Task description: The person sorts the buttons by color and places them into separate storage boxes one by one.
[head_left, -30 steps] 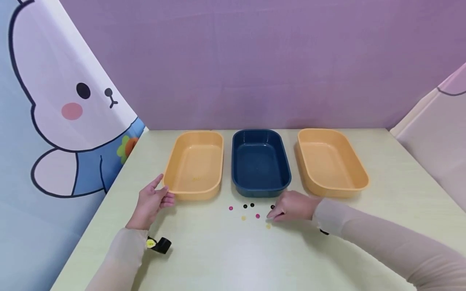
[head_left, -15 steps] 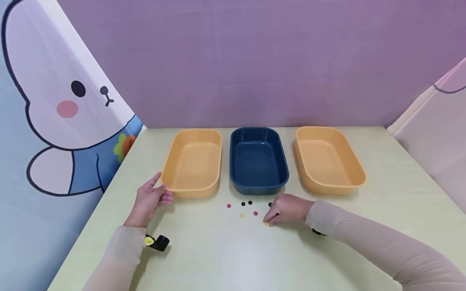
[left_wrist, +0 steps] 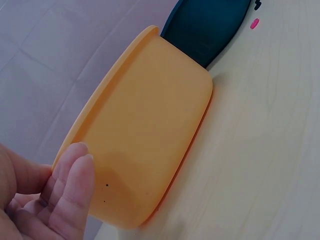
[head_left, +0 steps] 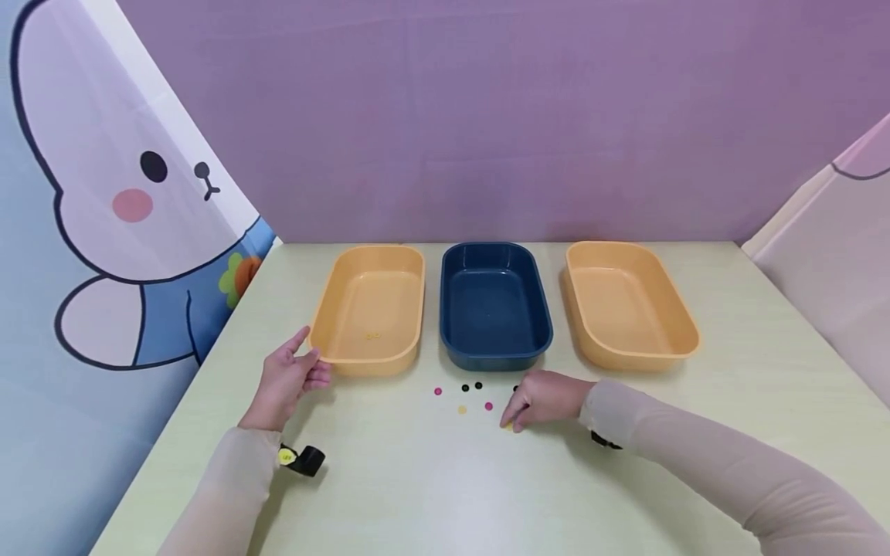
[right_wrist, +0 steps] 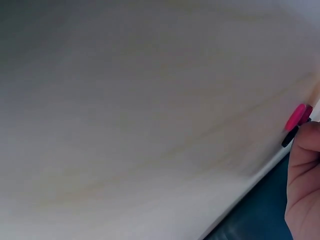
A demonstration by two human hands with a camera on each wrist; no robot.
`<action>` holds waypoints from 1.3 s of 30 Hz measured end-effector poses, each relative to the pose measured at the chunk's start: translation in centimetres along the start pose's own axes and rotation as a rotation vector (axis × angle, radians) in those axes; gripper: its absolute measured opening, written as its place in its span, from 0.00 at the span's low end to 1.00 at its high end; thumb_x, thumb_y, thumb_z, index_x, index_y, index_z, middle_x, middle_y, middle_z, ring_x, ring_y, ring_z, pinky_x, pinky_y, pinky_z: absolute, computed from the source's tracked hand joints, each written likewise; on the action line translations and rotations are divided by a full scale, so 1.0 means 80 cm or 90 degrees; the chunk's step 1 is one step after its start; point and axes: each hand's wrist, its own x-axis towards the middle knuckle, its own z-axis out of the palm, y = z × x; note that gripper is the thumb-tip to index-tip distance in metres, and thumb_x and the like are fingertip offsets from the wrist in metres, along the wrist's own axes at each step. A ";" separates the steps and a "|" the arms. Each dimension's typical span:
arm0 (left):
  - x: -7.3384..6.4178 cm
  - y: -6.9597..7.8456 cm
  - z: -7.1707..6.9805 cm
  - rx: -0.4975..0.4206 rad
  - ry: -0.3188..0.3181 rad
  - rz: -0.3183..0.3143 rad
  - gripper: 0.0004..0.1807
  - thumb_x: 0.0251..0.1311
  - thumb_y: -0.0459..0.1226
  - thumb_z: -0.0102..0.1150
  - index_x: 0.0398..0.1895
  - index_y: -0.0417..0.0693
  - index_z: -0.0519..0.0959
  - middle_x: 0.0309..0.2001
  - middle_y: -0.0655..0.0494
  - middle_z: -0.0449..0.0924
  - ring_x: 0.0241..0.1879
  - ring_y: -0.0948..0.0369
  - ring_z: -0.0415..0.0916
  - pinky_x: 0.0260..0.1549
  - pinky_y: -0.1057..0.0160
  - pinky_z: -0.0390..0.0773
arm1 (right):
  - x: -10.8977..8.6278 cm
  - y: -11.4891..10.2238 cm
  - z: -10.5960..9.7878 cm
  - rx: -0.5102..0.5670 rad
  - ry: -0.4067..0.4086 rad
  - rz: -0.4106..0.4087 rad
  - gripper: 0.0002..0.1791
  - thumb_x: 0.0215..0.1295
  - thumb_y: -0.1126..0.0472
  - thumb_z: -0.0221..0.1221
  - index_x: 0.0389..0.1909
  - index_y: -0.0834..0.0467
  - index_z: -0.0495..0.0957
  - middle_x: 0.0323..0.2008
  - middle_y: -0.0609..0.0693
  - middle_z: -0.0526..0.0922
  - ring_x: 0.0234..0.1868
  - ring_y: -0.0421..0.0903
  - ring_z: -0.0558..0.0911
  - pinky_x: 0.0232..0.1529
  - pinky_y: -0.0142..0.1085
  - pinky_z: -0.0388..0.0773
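Note:
My left hand holds the near left corner of the left yellow-orange tray. In the left wrist view, the thumb is over the rim and the fingers lie against the outer wall. Two small yellow buttons lie inside that tray. On the table, my right hand pinches a yellow button, partly covered by the fingertips. Close by lie another yellow button, pink buttons and black buttons; one black button is partly behind the right hand.
A dark blue tray stands in the middle, with a second yellow-orange tray to its right. A purple cloth wall rises behind the table. Black wrist cameras are worn under both sleeves.
My right hand has moved slightly toward me and left, its fingertips coming down onto the nearest yellow button. The left hand keeps its place on the tray.

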 end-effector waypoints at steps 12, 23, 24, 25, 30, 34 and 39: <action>0.000 -0.001 0.001 0.009 0.002 0.003 0.34 0.73 0.31 0.41 0.77 0.48 0.41 0.22 0.59 0.79 0.18 0.67 0.77 0.26 0.71 0.82 | 0.001 -0.005 0.001 0.061 0.012 0.072 0.06 0.54 0.67 0.68 0.33 0.56 0.88 0.32 0.41 0.86 0.37 0.32 0.80 0.38 0.26 0.77; -0.003 0.001 0.002 0.010 -0.001 0.005 0.34 0.73 0.31 0.41 0.77 0.49 0.40 0.22 0.59 0.79 0.18 0.66 0.77 0.26 0.70 0.82 | -0.002 -0.007 0.004 -0.051 0.014 0.002 0.05 0.57 0.63 0.66 0.34 0.53 0.87 0.33 0.38 0.86 0.36 0.29 0.79 0.41 0.27 0.77; -0.004 0.001 0.002 0.009 -0.002 0.005 0.34 0.73 0.31 0.41 0.77 0.49 0.40 0.22 0.59 0.79 0.18 0.66 0.77 0.26 0.70 0.82 | -0.002 -0.007 0.004 -0.081 0.014 -0.015 0.05 0.58 0.63 0.66 0.35 0.53 0.87 0.33 0.37 0.85 0.35 0.29 0.79 0.41 0.27 0.77; -0.004 0.001 0.002 0.009 -0.001 0.005 0.34 0.73 0.31 0.41 0.77 0.49 0.40 0.23 0.59 0.79 0.18 0.66 0.77 0.26 0.70 0.82 | -0.002 -0.007 0.005 -0.111 0.015 -0.033 0.05 0.59 0.62 0.66 0.36 0.52 0.86 0.33 0.37 0.85 0.34 0.30 0.79 0.41 0.27 0.77; -0.006 0.001 0.000 0.004 0.000 0.008 0.34 0.73 0.31 0.40 0.77 0.48 0.40 0.22 0.59 0.79 0.18 0.67 0.77 0.26 0.70 0.82 | -0.002 -0.008 0.007 -0.213 0.026 -0.091 0.04 0.60 0.60 0.65 0.36 0.51 0.83 0.32 0.36 0.83 0.30 0.31 0.77 0.37 0.26 0.76; -0.006 0.000 0.000 0.007 0.000 0.009 0.34 0.73 0.31 0.40 0.77 0.48 0.40 0.23 0.59 0.79 0.18 0.67 0.77 0.26 0.70 0.82 | -0.003 -0.010 0.006 -0.218 0.029 -0.067 0.03 0.60 0.59 0.65 0.33 0.50 0.82 0.28 0.34 0.80 0.27 0.32 0.74 0.35 0.27 0.75; -0.005 0.000 0.001 0.008 -0.001 0.010 0.34 0.73 0.31 0.40 0.77 0.48 0.40 0.22 0.59 0.79 0.18 0.66 0.77 0.26 0.70 0.82 | -0.005 -0.014 0.001 -0.157 0.023 0.018 0.05 0.61 0.58 0.64 0.28 0.48 0.78 0.24 0.33 0.74 0.26 0.32 0.70 0.34 0.28 0.73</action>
